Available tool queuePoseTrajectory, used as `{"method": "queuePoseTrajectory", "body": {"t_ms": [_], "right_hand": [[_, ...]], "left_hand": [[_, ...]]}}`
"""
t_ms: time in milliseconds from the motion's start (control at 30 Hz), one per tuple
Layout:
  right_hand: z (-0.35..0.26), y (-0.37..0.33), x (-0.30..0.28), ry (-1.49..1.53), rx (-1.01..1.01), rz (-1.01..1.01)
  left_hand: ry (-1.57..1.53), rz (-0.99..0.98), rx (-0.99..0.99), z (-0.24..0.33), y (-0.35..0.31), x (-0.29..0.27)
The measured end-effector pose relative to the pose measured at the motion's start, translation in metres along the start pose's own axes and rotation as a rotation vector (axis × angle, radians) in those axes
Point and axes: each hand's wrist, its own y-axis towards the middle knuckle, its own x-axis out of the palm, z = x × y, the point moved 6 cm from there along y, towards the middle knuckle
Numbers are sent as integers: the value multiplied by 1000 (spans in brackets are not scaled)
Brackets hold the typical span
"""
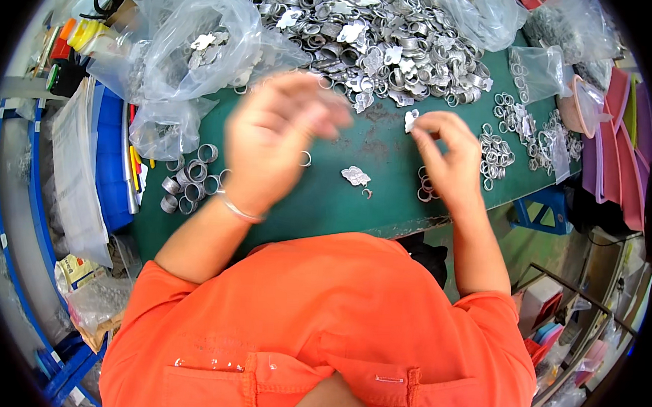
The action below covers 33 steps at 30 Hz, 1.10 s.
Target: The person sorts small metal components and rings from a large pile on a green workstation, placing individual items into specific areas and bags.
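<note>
While the blue bin (110,158) and the clear plastic bags (194,52) of metal parts sit at the far left, a small cluster of loose metal rings (188,186) lies on the green tabletop (326,196) just left of the left hand (270,146). That hand is raised above the tabletop and blurred, fingers loosely spread, and I cannot tell whether it holds anything; a single ring (305,158) lies just beside it. Further right, a flat leaf-shaped metal piece (355,176) rests on the tabletop between the hands, with the big heap of rings and leaf pieces (377,38) behind. The right hand (448,154) pinches another small leaf-shaped piece (411,120) at its fingertips, above a few rings (425,190). To do this well, I judge the pinch should stay at the piece's edge so it can be mated squarely with a ring. Sorted rings (497,153) lie further right.
</note>
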Motion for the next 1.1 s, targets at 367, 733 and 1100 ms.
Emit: {"method": "queuePoseTrajectory", "body": {"t_ms": [367,733,1100], "right_hand": [[26,4,10,-289,80,-41],[48,-8,5,468,734,-121],[38,-10,6,887,733,-112]], "left_hand": [[1132,214,729,47,25,-27],[1168,-365,491,-71,35,60],[864,-385,236,-54,18,41]]}}
